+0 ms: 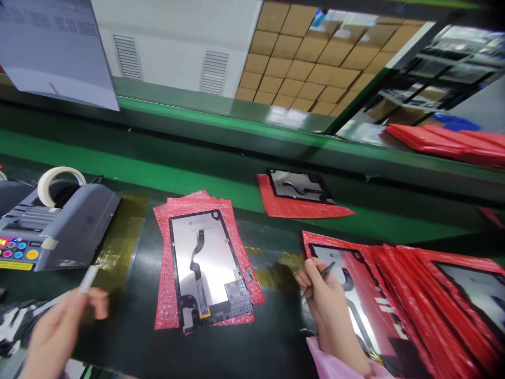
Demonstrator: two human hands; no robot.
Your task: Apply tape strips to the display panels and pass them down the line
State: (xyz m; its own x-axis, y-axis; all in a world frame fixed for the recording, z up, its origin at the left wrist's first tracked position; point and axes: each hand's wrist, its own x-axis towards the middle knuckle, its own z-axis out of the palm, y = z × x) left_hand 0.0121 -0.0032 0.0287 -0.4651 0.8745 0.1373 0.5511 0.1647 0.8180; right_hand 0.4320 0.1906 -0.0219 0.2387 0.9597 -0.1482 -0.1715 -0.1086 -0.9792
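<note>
Low on the left, my left hand [59, 331] pinches a small white strip [89, 278] between thumb and fingers. My right hand [325, 295] is closed around dark tweezers [327, 270], over a tablet screen assembly [335, 255] at the right. Between the hands, another tablet screen assembly [213, 247] lies with its back up, a black flex cable [196, 260] running down it. Beneath it are red bubble-wrap sleeves [163, 295]. Neither hand touches this middle assembly.
A grey tape dispenser [79, 226] carrying a cream tape roll [46, 187] stands at the left. Farther back, a third screen assembly [302, 187] rests on red bubble wrap. Red sleeves [418, 295] are stacked at the right. A raised ledge [221, 123] runs along the back.
</note>
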